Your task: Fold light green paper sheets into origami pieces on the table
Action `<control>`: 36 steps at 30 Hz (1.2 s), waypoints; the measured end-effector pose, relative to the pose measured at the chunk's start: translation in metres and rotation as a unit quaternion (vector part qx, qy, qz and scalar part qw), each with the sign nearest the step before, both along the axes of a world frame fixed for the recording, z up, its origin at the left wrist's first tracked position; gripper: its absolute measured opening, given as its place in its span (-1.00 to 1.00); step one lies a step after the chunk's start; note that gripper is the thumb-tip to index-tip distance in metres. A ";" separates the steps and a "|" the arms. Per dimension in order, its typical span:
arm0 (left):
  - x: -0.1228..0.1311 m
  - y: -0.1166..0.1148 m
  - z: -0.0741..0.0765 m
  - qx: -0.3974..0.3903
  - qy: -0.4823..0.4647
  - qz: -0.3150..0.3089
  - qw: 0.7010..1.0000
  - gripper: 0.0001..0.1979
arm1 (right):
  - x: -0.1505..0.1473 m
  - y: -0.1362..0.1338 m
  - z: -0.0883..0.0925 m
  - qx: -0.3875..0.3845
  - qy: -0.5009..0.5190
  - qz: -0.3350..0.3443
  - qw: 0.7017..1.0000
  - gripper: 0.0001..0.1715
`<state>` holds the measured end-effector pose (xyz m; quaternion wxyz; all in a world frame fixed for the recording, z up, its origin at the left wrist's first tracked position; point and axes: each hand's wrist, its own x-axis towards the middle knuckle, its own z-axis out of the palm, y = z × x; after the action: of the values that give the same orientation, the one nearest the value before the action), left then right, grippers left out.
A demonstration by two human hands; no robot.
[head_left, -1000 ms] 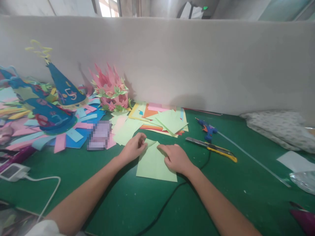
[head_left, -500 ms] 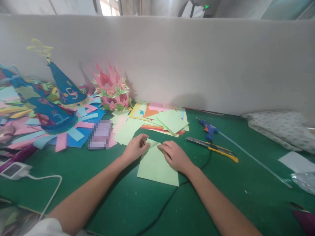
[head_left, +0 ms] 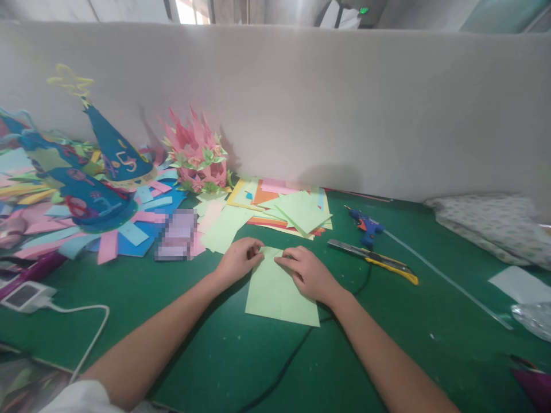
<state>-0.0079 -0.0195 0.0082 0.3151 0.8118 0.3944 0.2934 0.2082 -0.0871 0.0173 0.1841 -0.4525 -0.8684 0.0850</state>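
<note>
The left hand and right hand pinched the far corner of a pale green square paper sheet lying flat on the green counter, with a yellow-handled utility knife at two o'clock.

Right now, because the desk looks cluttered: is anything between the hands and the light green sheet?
Nothing visible. Left hand and right hand both touch the light green sheet at its far corner; the paper pile and utility knife lie clear of it.
</note>
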 end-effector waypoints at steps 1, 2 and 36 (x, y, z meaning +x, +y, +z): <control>0.000 0.000 0.000 0.016 0.005 -0.005 1.000 -0.88 | 0.000 0.000 -0.001 -0.001 0.001 0.000 1.000 -0.46; 0.000 -0.001 0.001 0.032 0.011 -0.010 0.999 -0.90 | -0.001 0.000 -0.001 -0.001 0.001 -0.001 1.000 -0.45; -0.008 0.009 0.006 0.215 0.074 -0.182 0.957 -0.77 | -0.001 0.001 -0.004 -0.008 0.028 -0.040 0.999 -0.40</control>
<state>-0.0159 -0.0106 0.0147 0.1506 0.9380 0.1897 0.2479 0.2071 -0.0863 0.0130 0.2082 -0.4858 -0.8433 0.0972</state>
